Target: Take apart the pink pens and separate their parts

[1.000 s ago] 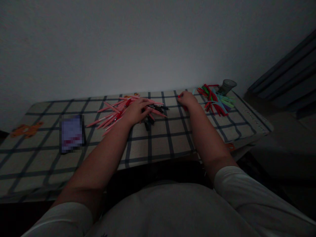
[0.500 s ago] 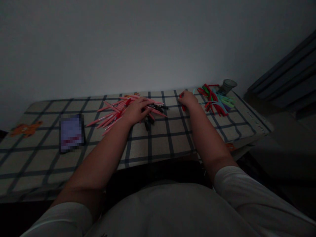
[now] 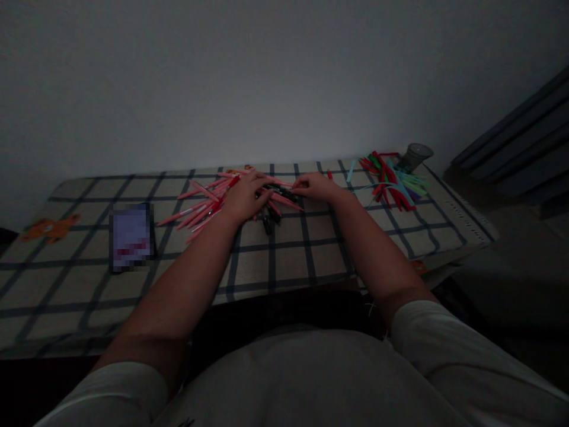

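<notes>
My left hand (image 3: 246, 196) lies over a heap of pink pens (image 3: 202, 204), its fingers stretched out and the thumb apart. Red pieces show among the pens beside that wrist. Black pens (image 3: 268, 222) stick out from under the fingers and toward the right. At the heap's right end, my right hand (image 3: 315, 187) has its fingertips pinched together on a pen end; whether that pen is black or pink is hard to see in the dim light. A short red strip (image 3: 329, 175) lies just behind the right hand.
Right of my hands lies a bunch of red, green, blue and purple strips (image 3: 391, 184), with a light blue strip (image 3: 351, 171) apart from it. A dark cup (image 3: 415, 155) stands behind. A blurred-out tablet or phone (image 3: 132, 237) rests left on the checked tablecloth (image 3: 284, 261).
My right hand has moved left from the red strip to the right end of the pen heap, leaving the strip on the cloth. My left hand stays on the pens.
</notes>
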